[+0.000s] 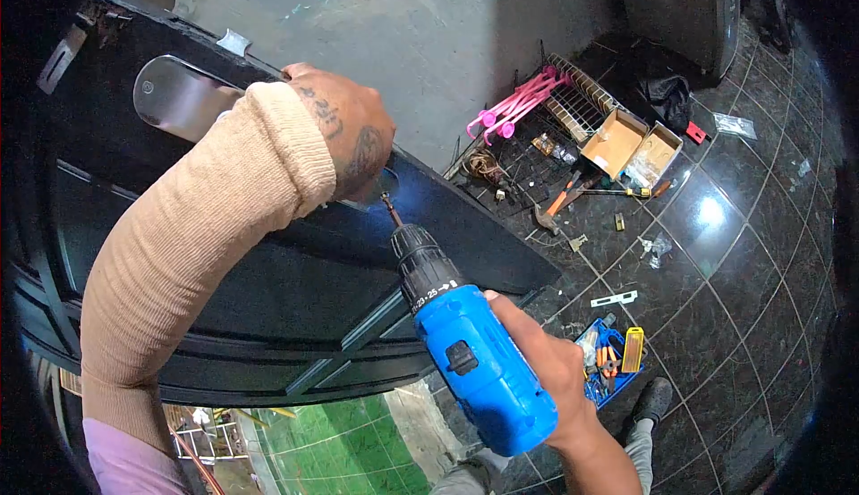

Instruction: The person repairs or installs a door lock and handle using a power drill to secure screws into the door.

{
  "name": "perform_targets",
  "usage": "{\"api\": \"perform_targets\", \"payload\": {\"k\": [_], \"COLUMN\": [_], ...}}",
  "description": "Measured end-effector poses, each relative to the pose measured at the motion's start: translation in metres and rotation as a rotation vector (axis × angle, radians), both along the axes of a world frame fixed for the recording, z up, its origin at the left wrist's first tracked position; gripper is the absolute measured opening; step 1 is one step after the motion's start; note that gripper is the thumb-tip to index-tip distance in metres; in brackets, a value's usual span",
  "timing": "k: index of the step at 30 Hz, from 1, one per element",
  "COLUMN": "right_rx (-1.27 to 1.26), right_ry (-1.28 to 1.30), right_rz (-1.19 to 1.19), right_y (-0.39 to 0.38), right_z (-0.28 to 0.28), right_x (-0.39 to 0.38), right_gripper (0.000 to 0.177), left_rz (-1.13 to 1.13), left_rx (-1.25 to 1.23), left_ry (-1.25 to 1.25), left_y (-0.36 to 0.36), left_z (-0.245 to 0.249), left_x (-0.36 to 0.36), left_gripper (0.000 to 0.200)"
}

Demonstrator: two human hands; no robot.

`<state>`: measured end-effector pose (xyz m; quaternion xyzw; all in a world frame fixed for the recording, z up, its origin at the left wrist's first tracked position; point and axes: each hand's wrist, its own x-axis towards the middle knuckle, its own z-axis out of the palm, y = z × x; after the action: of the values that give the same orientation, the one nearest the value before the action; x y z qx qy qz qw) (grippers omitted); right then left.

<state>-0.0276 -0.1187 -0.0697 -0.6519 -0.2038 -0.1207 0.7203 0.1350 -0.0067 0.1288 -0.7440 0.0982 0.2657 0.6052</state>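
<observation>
A blue cordless drill (483,365) is in my right hand (546,361), its fingers wrapped round the handle. The drill's bit (391,211) points up and left, with a screw at or near its tip, close to a metal plate on the dark door (465,240). My left hand (349,128) reaches over the door's edge beside the polished metal lock plate (174,97); its fingers are mostly hidden behind the hand. A light from the drill shines on the door just right of the bit.
On the tiled floor (761,253) lie an open cardboard box (616,144), a hammer (559,204), pink plastic parts (519,106), a wire rack (582,106) and a blue tool tray (617,388). My shoe (655,398) is near the tray. Green tiles (344,450) show below the door.
</observation>
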Motion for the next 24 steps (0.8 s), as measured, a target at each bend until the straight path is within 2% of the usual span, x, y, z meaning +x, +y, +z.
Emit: {"api": "perform_targets", "payload": {"k": [4, 7, 16, 19, 22, 24], "right_rx": [-0.019, -0.047, -0.042, -0.009, -0.035, 0.02], "right_ry": [0.026, 0.015, -0.039, 0.011, 0.197, 0.117], "right_rz": [0.013, 0.112, 0.037, -0.046, -0.018, -0.053], "right_y": [-0.002, -0.007, -0.003, 0.001, -0.002, 0.004], "right_z": [0.003, 0.001, -0.01, -0.003, 0.001, -0.003], "right_x": [0.0, 0.0, 0.0, -0.004, -0.012, -0.01], "right_gripper": [0.059, 0.072, 0.072, 0.053, 0.031, 0.033], "left_rz": [0.04, 0.034, 0.012, -0.022, -0.024, -0.029], "left_rx": [-0.004, -0.022, -0.046, -0.055, -0.052, -0.053], "left_ry": [-0.003, 0.005, 0.002, -0.007, -0.011, -0.011], "left_y": [-0.003, -0.004, 0.002, 0.003, 0.001, 0.003], "left_z": [0.001, 0.002, 0.002, 0.003, 0.002, 0.002], "left_x": [0.0, 0.0, 0.0, -0.001, -0.003, -0.003], "left_gripper": [0.053, 0.052, 0.048, 0.048, 0.048, 0.048]}}
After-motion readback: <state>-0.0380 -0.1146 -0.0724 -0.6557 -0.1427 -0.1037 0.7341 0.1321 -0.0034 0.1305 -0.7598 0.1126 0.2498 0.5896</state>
